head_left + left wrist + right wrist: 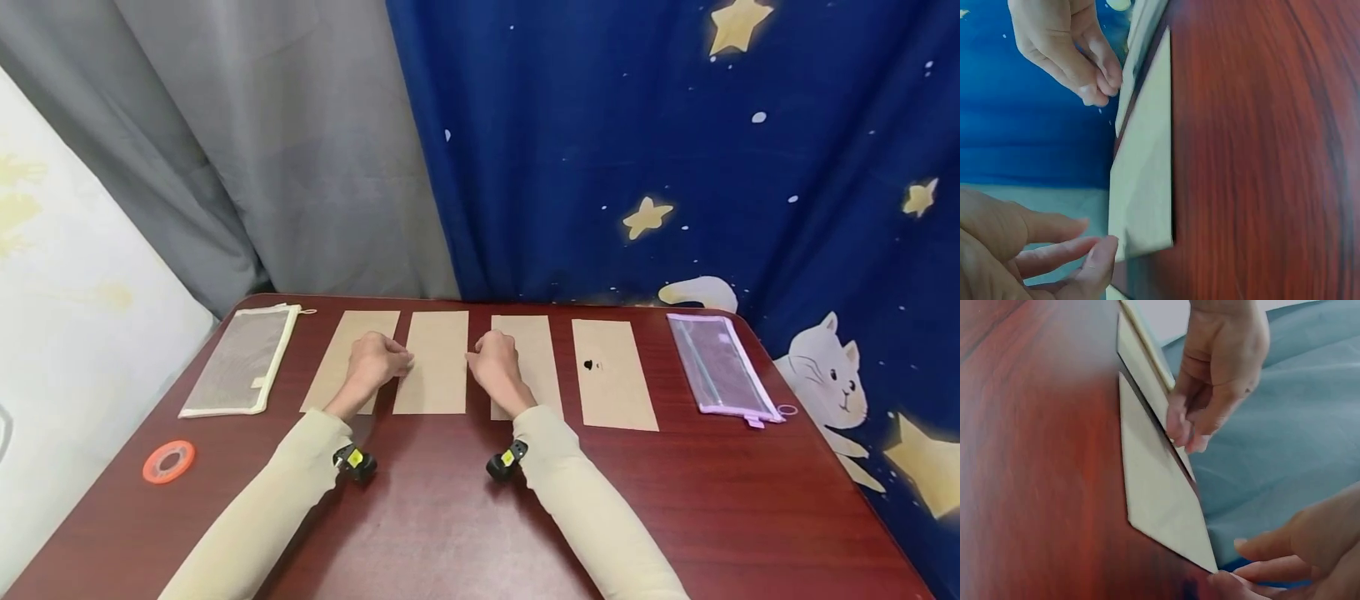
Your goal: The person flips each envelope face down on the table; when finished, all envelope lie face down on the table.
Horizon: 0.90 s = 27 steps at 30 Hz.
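Observation:
Several flat brown kraft-paper rectangles lie in a row on the table. My left hand (377,360) is at the left long edge of the second paper rectangle (431,375), its fingertips touching or very near that edge in the left wrist view. At the opposite edge, my right hand (495,360) hovers over the gap beside the third paper rectangle (536,367). Loosely bent fingers (1272,569) of the right hand meet a corner of the paper in the right wrist view. The first paper rectangle (337,358) is partly behind the left hand. Neither hand visibly grips anything.
The rightmost paper rectangle (618,392) bears a small black print. A cream-edged mesh zip pouch (240,358) lies far left, a purple one (723,362) far right. An orange ring-shaped roll (168,462) sits near the left edge of the dark red table (435,517). Curtains hang behind.

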Available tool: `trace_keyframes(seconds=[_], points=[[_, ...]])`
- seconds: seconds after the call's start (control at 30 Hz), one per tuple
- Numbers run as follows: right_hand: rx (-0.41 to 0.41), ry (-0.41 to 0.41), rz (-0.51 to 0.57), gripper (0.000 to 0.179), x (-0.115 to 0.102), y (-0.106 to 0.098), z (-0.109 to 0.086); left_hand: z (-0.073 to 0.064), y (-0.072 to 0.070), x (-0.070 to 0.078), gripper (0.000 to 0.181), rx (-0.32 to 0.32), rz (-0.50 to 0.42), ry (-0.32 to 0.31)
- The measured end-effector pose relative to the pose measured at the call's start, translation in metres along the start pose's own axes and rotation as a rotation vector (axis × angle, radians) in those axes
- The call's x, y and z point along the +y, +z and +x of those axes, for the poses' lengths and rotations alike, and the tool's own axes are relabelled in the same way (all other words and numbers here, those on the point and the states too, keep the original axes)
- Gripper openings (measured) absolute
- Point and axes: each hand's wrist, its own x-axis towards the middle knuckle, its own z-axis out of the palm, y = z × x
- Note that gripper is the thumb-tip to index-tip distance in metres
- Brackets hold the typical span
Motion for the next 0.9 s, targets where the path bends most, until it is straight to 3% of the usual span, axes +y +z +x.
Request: trace_keyframes(seconds=[0.1,0.33,0.5,0.77,0.9], points=[[-0.023,-0.004,-0.03,0.028,0.006,-0.012,0.0,-0.002,0.006,0.01,0.023,-0.044,-0.094,-0.024],[-0.085,0.03,-0.017,0.016,0.025,-0.034,-0.002,-0.003,0.021,0.029,0.028,-0.197,-0.376,-0.107],[-0.107,0.069,-0.012,0.032,0.042,-0.051,-0.002,-0.003,0.027,0.036,0.029,-0.255,-0.446,-0.13],[-0.108,0.095,-0.021,0.035,0.079,-0.088,0.001,-0.003,0.045,0.054,0.033,-0.371,-0.544,-0.17],[-0.134,0.119,0.119,0.036,0.095,-0.099,0.001,-0.001,0.055,0.062,0.036,-0.397,-0.589,-0.218]])
